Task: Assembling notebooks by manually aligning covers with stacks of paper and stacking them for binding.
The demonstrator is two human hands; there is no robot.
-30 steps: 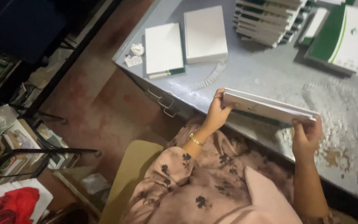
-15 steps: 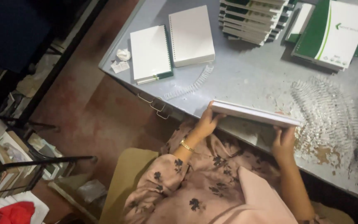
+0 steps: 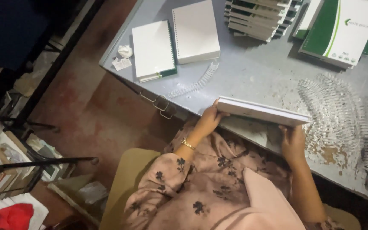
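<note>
Both my hands hold a thick white pad of paper [image 3: 263, 111] edge-on above the near edge of the grey table [image 3: 252, 72]. My left hand [image 3: 209, 120] grips its left end, a gold bracelet on the wrist. My right hand [image 3: 292, 142] grips the right end from below. A loose strip of white wire binding [image 3: 192, 85] lies on the table just beyond the pad. Two white spiral-bound pads [image 3: 154, 49] [image 3: 195, 30] lie flat at the far left.
A stack of bound notebooks [image 3: 258, 19] and green-and-white covers [image 3: 341, 27] sit at the back. Several wire binding coils [image 3: 341, 113] pile at the right. Crumpled paper scraps [image 3: 123, 57] lie at the table's left corner. Metal racks and clutter [image 3: 18, 166] stand on the floor at the left.
The view shifted a little and the pad has come lower toward the table's near edge. Both hands keep their grip on its ends.
</note>
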